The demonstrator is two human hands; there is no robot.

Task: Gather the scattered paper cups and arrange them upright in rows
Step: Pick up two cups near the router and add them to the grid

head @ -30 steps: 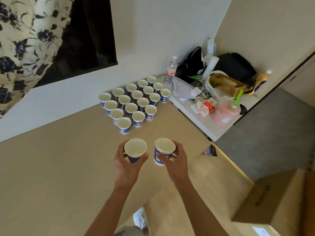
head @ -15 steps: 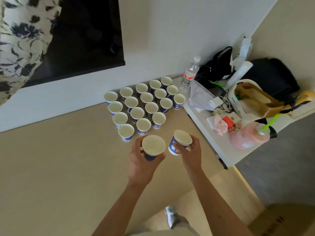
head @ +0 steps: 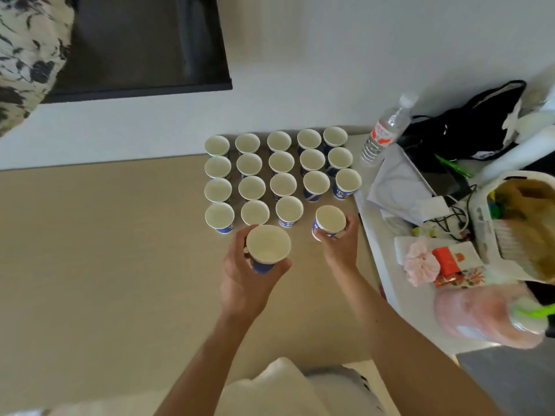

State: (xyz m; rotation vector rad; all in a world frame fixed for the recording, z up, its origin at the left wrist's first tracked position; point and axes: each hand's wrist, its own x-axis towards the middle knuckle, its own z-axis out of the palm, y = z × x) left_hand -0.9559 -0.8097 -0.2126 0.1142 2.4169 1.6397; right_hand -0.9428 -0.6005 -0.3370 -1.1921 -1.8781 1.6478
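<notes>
Several blue-and-white paper cups (head: 282, 184) stand upright in rows on the beige floor by the wall. My left hand (head: 246, 279) grips one upright cup (head: 267, 246) just in front of the nearest row. My right hand (head: 339, 243) holds another upright cup (head: 329, 220) at the right end of that nearest row, beside the last standing cup (head: 289, 209); whether it touches the floor I cannot tell.
A low white shelf (head: 381, 265) runs along the right, crowded with a water bottle (head: 386, 130), a black bag (head: 468, 127), papers, cables, a basket and a pink plastic bag (head: 486, 319). A dark panel (head: 141, 43) hangs on the white wall above.
Both hands carried their cups forward to the rows. The right cup has come level with the nearest row's open right end; the left cup hovers just in front.
</notes>
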